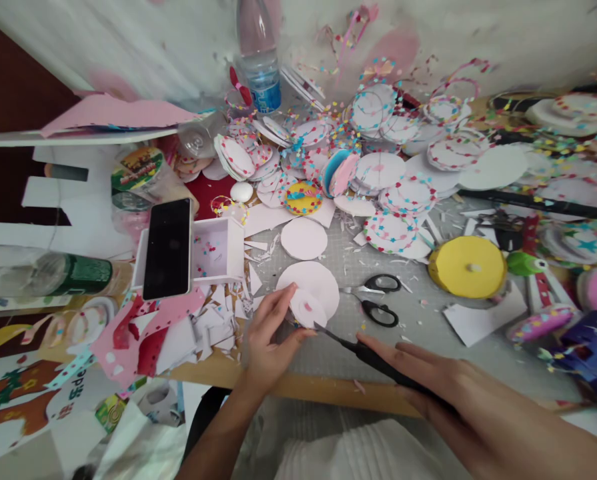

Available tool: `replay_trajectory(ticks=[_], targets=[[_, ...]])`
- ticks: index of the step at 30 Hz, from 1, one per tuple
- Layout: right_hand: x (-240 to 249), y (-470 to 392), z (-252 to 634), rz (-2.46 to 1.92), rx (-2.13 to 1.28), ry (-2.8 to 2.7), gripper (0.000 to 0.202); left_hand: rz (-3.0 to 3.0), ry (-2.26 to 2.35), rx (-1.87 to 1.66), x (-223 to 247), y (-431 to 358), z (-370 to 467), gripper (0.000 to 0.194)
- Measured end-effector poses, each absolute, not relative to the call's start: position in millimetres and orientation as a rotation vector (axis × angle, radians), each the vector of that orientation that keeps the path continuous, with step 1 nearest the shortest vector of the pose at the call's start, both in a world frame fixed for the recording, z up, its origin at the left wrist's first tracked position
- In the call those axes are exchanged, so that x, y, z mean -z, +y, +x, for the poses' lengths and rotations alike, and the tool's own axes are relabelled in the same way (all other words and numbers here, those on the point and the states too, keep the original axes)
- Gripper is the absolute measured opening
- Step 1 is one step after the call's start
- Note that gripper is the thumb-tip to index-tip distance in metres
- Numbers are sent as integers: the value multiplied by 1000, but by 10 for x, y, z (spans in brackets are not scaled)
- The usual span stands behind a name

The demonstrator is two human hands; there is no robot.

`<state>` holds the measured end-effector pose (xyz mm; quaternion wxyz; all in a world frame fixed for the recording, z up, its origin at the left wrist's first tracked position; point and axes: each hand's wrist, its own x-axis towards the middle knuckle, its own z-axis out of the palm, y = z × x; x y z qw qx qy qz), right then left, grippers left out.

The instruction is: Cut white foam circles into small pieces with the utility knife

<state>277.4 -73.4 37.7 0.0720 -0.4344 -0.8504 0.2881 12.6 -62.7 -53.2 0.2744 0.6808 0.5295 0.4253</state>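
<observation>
My left hand (271, 337) pinches a small white paper disc (309, 312) with a pink spot near its middle. Behind that disc lies a larger white disc (323, 280) on the grey cutting mat. My right hand (443, 383) grips a long black tool (378, 360) with a slim pointed tip; its exact kind is unclear. The tip meets the lower edge of the small disc, near my left thumb. Scissors with black handles (382, 313) rest just right of the larger disc, blades partly under it. Another white disc (304, 239) lies farther back on the mat.
Decorated paper discs (391, 230) with star trims crowd the back. At left, a phone (167, 248) rests on a white box (235, 250) beside paper scraps (218, 327). A yellow round piece (467, 267) sits at right. A water bottle (262, 73) stands behind.
</observation>
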Motion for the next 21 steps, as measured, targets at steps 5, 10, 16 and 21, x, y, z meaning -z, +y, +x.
replay_trajectory(ticks=[5, 10, 16, 21], targets=[[-389, -731, 2667, -1299, -881, -2539, 56, 1801, 1452, -1094, 540, -636, 107, 60], [-355, -730, 2751, -1359, -1098, -2410, 55, 1758, 1449, -1098, 570, -647, 112, 59], [-326, -730, 2893, -1460, -1277, -2269, 50, 1784, 1473, -1108, 529, -651, 144, 58], [-342, -843, 2989, -1466, -1174, -2277, 54, 2037, 1457, -1115, 392, -638, 189, 57]])
